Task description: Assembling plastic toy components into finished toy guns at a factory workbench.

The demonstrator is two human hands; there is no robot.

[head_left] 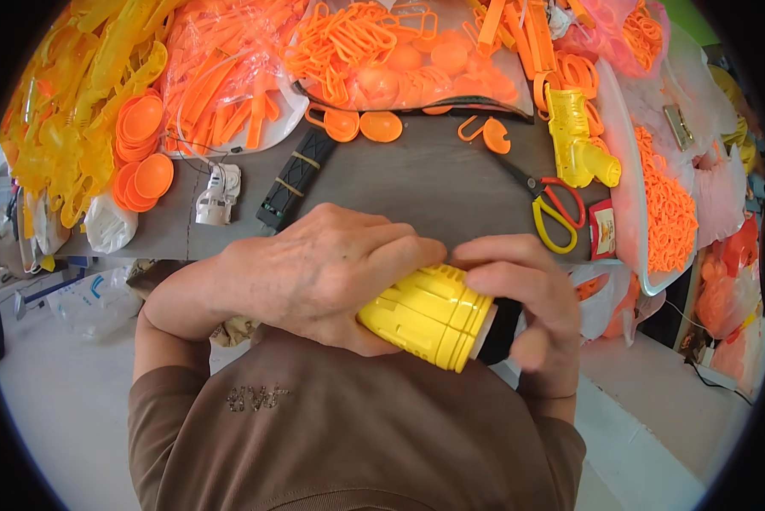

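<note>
A bright yellow plastic casing [434,313], ribbed and roughly cylindrical, is held tilted in front of my chest, just off the near table edge. My left hand [314,271] wraps over its left end. My right hand [527,285] curls around its upper right side, fingertips against it. A pale rim shows at the casing's lower right end. Something black [503,328] sits between that end and my right palm; what it is cannot be made out.
On the grey table [382,187] lie scissors [553,213] with red and yellow handles, a black strip with rubber bands [293,183], a white part [219,194] and another yellow casing [574,140]. Orange pieces [417,64] are heaped behind; yellow ones [76,111] at left. A bin [634,204] stands right.
</note>
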